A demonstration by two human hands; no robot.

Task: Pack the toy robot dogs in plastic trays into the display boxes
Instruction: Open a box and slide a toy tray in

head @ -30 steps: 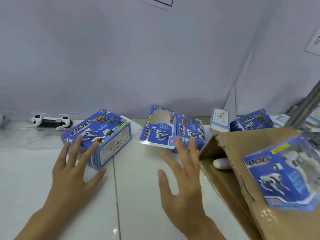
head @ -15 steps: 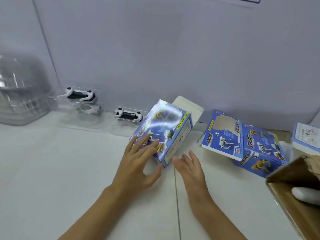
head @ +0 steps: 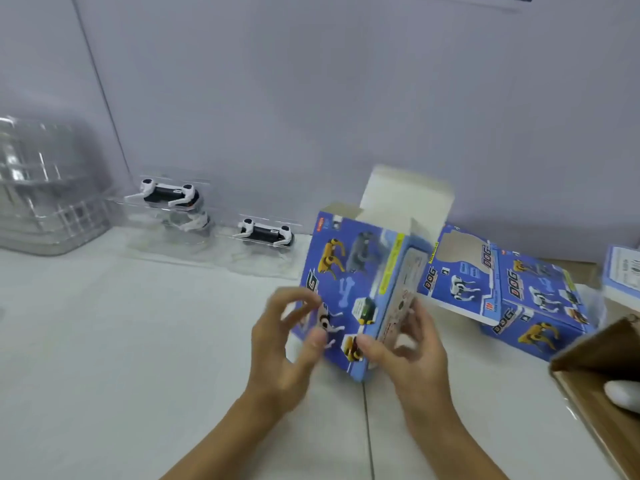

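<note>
Tipped up since half second ago: blue printed cardboard display box (head: 353, 289) now stands on end, white top flap open, where it lay flat on white bench (head: 104, 341). Far left, stack of clear plastic trays (head: 45, 188). Next, black-and-white toy robot dogs in clear trays (head: 169, 197) (head: 265, 233) wait by wall, well apart from box. Left hand (head: 284, 348) blurred, fingers curled by box face; grip cannot be told. Right hand (head: 412, 344) pinches box's side. Risk: loose one-sided hold lets box topple; flap may fold shut. Flattened blue boxes (head: 519, 296) at right.
</note>
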